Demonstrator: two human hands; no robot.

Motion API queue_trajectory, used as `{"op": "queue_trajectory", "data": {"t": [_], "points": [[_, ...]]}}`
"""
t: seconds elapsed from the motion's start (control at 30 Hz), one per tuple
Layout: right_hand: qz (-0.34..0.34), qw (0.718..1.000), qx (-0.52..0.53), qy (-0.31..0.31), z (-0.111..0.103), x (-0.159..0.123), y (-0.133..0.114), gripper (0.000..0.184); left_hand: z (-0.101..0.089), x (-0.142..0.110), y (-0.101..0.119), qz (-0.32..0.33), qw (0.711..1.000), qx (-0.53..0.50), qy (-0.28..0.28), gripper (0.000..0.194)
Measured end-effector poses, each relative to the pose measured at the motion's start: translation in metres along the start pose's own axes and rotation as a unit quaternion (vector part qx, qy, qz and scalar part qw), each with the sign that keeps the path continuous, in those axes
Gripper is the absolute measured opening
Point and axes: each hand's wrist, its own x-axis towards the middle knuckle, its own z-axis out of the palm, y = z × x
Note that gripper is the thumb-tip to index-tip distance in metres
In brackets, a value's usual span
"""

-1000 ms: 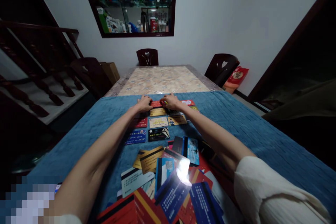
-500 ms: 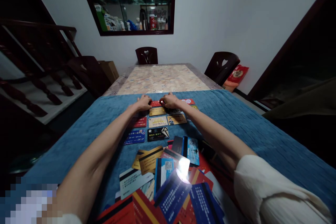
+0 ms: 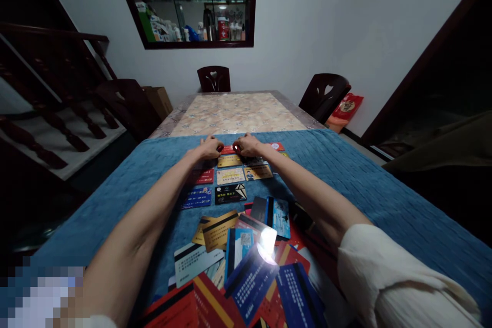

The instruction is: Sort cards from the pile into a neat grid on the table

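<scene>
My left hand [image 3: 210,148] and my right hand [image 3: 248,145] reach to the far row of laid-out cards. Between them lies a red card [image 3: 229,149], flat on the blue cloth, with curled fingers closed at its left and right ends. A gold card [image 3: 229,160] sits just below it. Nearer to me are a cream card [image 3: 230,176], a tan card with a figure [image 3: 259,172], a red DCEP card [image 3: 203,177], a blue DCEP card [image 3: 197,198] and a black VIP card [image 3: 230,193]. My forearms hide parts of the outer cards.
A loose, overlapping pile of cards [image 3: 251,282] covers the near part of the blue cloth [image 3: 126,200], with bright glare on it. Beyond the cloth is the patterned tabletop [image 3: 238,113]. Dark chairs [image 3: 325,93] stand around the table.
The view has shifted slightly, moving the scene a little up in the picture. Both hands stay at the ends of the same red card, with hardly any movement.
</scene>
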Motion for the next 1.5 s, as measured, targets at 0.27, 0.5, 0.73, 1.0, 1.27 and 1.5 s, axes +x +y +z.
{"op": "queue_trajectory", "data": {"t": [0.27,0.5,0.73,1.0,1.27,1.5], "points": [[-0.003,1.000,-0.009,-0.004,-0.007,-0.009,-0.001,0.050,0.002,-0.015,0.001,-0.005,0.999,0.005,0.039,0.048],[-0.012,0.999,-0.003,0.032,-0.015,-0.026,0.002,0.045,0.002,-0.037,0.011,0.014,0.996,0.002,0.093,0.047],[-0.061,0.995,0.009,0.077,-0.020,-0.065,-0.007,0.040,0.004,-0.075,0.031,0.043,0.992,-0.025,0.118,0.037],[-0.126,0.986,0.032,0.104,-0.010,-0.113,-0.024,0.034,0.011,-0.120,0.050,0.069,0.989,-0.043,0.123,0.032],[-0.182,0.973,0.070,0.122,-0.003,-0.168,-0.050,0.031,0.018,-0.163,0.074,0.091,0.989,-0.043,0.111,0.036],[-0.238,0.955,0.131,0.121,-0.009,-0.216,-0.075,0.026,0.017,-0.199,0.103,0.106,0.988,-0.067,0.091,0.033]]}}
